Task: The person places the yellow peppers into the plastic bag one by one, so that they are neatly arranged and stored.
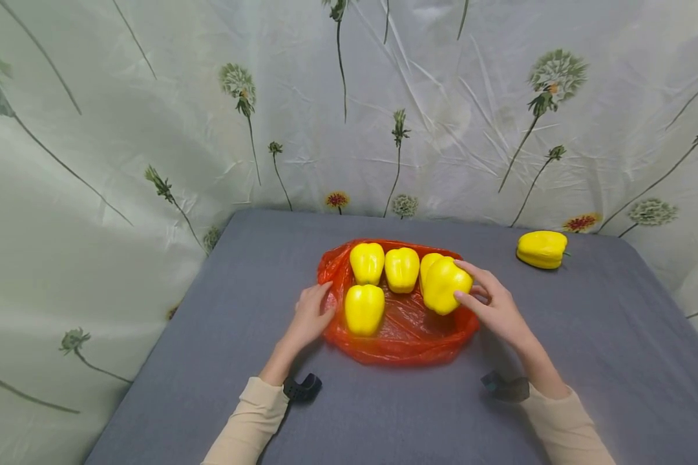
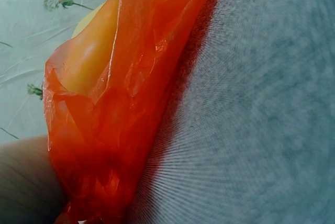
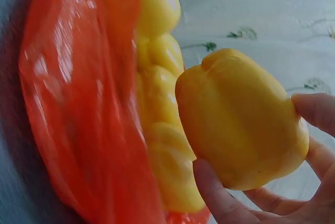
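My right hand [image 1: 497, 310] grips a yellow bell pepper [image 1: 445, 285] between thumb and fingers, over the right side of a red plastic bag [image 1: 410, 352]. In the right wrist view the same pepper [image 3: 241, 122] shows large, held above the bag's rim. My left hand [image 1: 312, 314] holds the left edge of the bag, thumb inside the rim. Several yellow peppers stand in the open bag: two along the back [image 1: 367, 263], one at the front left [image 1: 364, 310], and one partly hidden behind the held pepper. In the left wrist view the red plastic [image 2: 120, 103] covers most of the hand.
Another yellow bell pepper [image 1: 542, 249] lies on its side at the back right of the grey-covered table [image 1: 238, 278]. A pale curtain [image 1: 349, 129] with flower prints hangs behind and left of the table. Dark bands [image 1: 304, 387] sit on both wrists.
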`<state>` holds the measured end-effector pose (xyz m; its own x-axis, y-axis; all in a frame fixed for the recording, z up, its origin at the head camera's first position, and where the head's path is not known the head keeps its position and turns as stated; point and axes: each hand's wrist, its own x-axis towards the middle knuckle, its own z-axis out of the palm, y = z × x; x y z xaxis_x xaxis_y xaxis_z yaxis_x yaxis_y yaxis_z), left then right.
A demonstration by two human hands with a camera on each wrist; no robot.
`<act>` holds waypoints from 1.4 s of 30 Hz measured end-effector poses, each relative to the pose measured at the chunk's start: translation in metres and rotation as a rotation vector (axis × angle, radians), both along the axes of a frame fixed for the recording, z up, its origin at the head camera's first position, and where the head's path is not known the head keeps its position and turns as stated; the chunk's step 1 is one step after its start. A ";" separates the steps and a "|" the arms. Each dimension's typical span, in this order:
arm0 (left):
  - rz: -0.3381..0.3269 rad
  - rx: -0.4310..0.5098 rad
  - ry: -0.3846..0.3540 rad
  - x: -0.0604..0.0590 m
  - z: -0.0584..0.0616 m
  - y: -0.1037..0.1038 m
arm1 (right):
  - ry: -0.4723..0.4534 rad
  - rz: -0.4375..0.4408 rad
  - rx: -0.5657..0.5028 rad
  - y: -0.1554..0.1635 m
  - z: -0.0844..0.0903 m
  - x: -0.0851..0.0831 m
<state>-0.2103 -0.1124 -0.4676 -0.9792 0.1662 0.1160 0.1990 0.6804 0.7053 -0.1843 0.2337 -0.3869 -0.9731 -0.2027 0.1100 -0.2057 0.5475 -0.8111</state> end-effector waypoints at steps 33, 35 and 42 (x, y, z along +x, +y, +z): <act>0.012 -0.021 -0.006 0.001 0.001 0.002 | -0.146 0.201 0.002 -0.050 -0.038 0.007; 0.012 -0.023 -0.010 0.001 0.001 0.002 | -0.129 0.193 0.019 -0.050 -0.039 0.006; 0.010 -0.018 -0.020 0.001 0.002 0.003 | -0.073 0.176 0.055 -0.049 -0.043 0.004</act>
<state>-0.2089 -0.1096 -0.4651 -0.9830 0.1581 0.0933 0.1779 0.6952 0.6965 -0.1803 0.1845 -0.4299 -0.9270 -0.3742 0.0248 -0.2440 0.5518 -0.7975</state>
